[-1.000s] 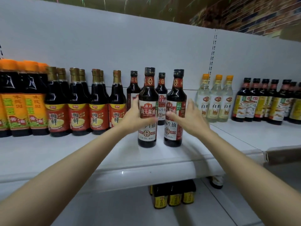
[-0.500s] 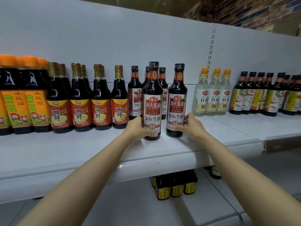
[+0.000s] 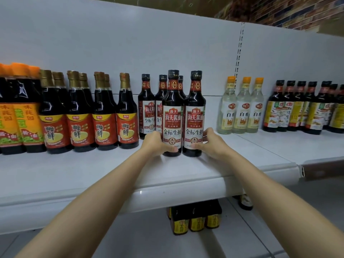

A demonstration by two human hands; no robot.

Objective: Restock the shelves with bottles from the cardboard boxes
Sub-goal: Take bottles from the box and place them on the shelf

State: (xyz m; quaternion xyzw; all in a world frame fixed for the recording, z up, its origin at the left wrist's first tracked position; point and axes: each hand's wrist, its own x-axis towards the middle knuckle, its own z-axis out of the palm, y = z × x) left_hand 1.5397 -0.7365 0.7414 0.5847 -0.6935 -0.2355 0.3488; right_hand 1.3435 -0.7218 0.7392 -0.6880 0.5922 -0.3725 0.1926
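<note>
Hands — left (image 3: 155, 141), right (image 3: 212, 141) — each curled round one upright soy bottle (image 3: 172, 116).

- The shelf (image 3: 186, 170) looks like painted white metal, smooth, with a soft sheen along its rounded front lip.
- The two front soy sauce bottles (image 3: 172, 116) (image 3: 194, 116) are dark and glossy, catching bright highlights on their shoulders; their paper-like labels look matt.
- Their caps are wrapped in shiny black film.
- The vinegar bottles (image 3: 242, 107) are clear and see-through, with matt orange caps.
- The red-label bottles (image 3: 80, 112) have metallic gold foil at the neck.
- The brick wall (image 3: 297, 12) looks rough.
</note>
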